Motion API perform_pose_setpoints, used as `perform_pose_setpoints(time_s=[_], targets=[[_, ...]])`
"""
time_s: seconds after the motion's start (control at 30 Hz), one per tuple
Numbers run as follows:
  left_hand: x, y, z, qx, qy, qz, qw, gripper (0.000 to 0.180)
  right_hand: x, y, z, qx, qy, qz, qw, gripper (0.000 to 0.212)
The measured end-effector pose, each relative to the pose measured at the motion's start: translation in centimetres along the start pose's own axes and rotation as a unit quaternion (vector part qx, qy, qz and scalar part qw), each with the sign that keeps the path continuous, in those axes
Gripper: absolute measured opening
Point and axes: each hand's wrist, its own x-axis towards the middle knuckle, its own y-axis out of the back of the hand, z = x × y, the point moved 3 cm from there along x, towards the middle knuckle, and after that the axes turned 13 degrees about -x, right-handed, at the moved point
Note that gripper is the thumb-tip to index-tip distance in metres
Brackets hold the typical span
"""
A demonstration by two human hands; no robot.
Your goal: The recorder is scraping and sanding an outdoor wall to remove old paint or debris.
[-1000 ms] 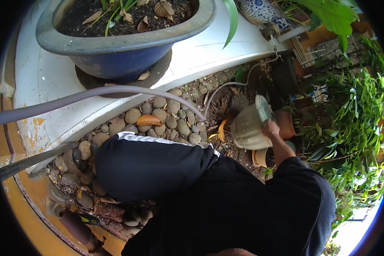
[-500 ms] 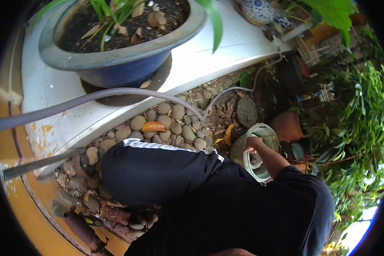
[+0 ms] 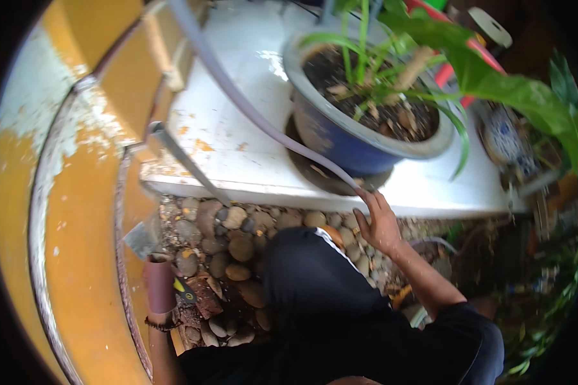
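My right hand (image 3: 381, 223) reaches to the edge of the white ledge, fingers stretched out and thumb apart. Its fingertips meet a grey hose (image 3: 279, 131), which passes behind them; the hand is not closed round it. At the lower left, my left hand is mostly hidden by a brown pipe (image 3: 160, 285), with only the beaded wrist and a little skin at the pipe's side showing. It appears wrapped round the pipe. Beside the pipe lie a black-and-yellow handle (image 3: 185, 290) and a flat grey blade (image 3: 144, 239).
A blue oval plant pot (image 3: 337, 142) with soil and green leaves stands on the white ledge (image 3: 257, 173). Rounded stones (image 3: 240, 249) cover the ground below. A metal bar (image 3: 187, 162) leans on the ledge. At left is a peeling yellow wall (image 3: 77, 256); at right, foliage (image 3: 552, 321).
My right hand has left the pale green pot and moved up to the hose at the ledge. The view has swung left, bringing the left wrist and more wall into sight.
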Motion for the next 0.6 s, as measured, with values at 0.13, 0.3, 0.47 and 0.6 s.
perform_pose_setpoints(time_s=[0.13, 0.3, 0.47, 0.6], targets=[[-1.5, 1.7, 0.2, -0.062, 0.007, 0.012, 0.998, 0.028, 6.3, 2.7, -8.0, 0.085, 0.128, 0.151, 0.976, 0.065], [-2.3, 4.3, -2.7, -0.261, 0.063, 0.043, 0.962, 0.03, 16.3, 6.4, -17.2, 0.258, 0.167, 0.225, 0.925, 0.073], [-3.9, 2.9, -0.7, -0.283, 0.036, 0.014, 0.958, 0.031, 21.6, 8.8, -22.8, 0.361, 0.183, 0.164, 0.9, 0.072], [-5.8, 2.1, 2.4, -0.264, -0.003, -0.011, 0.964, 0.027, 23.1, 11.9, -24.8, 0.336, 0.184, 0.351, 0.854, 0.06]])
